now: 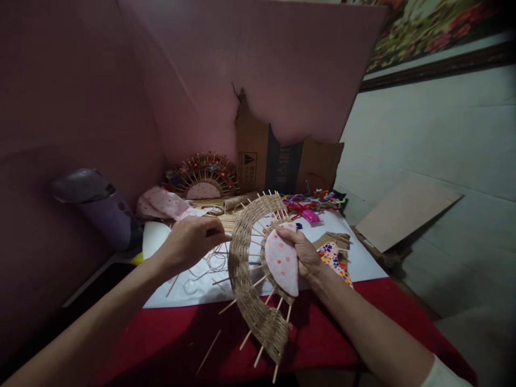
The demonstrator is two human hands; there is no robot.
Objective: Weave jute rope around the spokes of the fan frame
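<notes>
Evidently, the right hand (304, 252) gripped the half-round woven piece (241, 252) by its pink dotted centre (282, 260), above the red-covered counter (387, 317). The left hand (195, 239) was at the woven band's ten o'clock edge, fingertips pinched together; whether they held a strand could not be told. Coloured strands (297, 206) lay at one o'clock from the piece; a flower-trimmed half-round (203, 190) stood at eleven o'clock.

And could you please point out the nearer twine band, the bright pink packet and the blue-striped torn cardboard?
Nearer twine band (239, 260), head view: middle of its curve.
Bright pink packet (310, 216), head view: middle of its visible side.
Blue-striped torn cardboard (284, 164), head view: on the dark stripe.
</notes>
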